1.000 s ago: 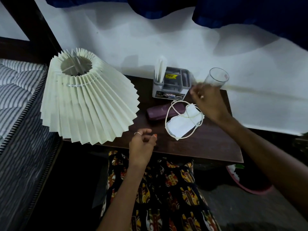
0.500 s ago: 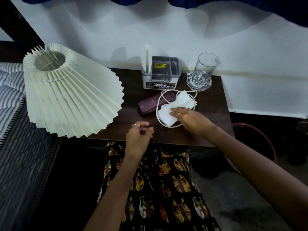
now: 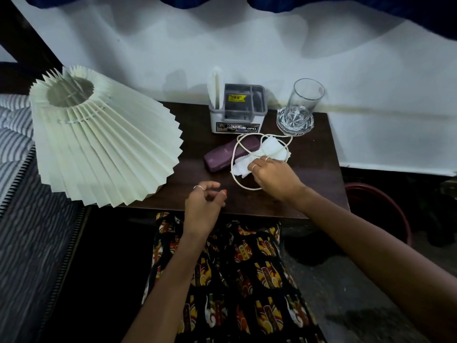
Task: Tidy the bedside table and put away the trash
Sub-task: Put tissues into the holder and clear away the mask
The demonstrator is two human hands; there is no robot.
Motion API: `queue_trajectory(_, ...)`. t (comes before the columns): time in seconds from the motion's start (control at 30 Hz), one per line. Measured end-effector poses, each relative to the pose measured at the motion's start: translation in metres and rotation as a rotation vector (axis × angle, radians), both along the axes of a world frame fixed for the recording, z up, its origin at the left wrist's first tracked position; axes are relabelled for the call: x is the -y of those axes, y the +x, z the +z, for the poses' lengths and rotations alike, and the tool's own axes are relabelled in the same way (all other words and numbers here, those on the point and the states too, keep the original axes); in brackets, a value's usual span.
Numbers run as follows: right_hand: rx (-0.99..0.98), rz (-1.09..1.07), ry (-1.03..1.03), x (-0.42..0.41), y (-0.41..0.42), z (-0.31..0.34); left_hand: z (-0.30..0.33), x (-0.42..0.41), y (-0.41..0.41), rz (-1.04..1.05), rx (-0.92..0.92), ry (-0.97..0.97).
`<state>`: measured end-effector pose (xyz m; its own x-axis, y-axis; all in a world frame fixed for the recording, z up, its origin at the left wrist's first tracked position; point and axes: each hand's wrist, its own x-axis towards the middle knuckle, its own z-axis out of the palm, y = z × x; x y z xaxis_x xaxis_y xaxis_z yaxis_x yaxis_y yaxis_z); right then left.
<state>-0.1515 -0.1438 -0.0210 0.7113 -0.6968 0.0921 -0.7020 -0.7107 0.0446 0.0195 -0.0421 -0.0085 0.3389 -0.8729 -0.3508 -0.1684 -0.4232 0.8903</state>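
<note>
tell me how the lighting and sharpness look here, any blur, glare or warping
Head view: dim, uneven light, with broad soft shadows across the white wall; the floor and frame edges fall near black. Tabletop things look fairly sharp, the glass showing only faint highlights. Wide-angle warping bends the lampshade and the mattress at the left edge.

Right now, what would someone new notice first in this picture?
Probably the big cream pleated paper lampshade, tilted over the left end of the dark wooden bedside table. Next, the right hand gripping a crumpled white tissue ringed by a white cord, with a clear drinking glass behind it by the wall.
</note>
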Motion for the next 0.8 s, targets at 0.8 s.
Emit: queue_trajectory(0.8, 1.690, -0.735, 1.458, -0.080, 0.006, 0.075, 0.034, -0.034, 0.000, -0.010, -0.549, -0.014)
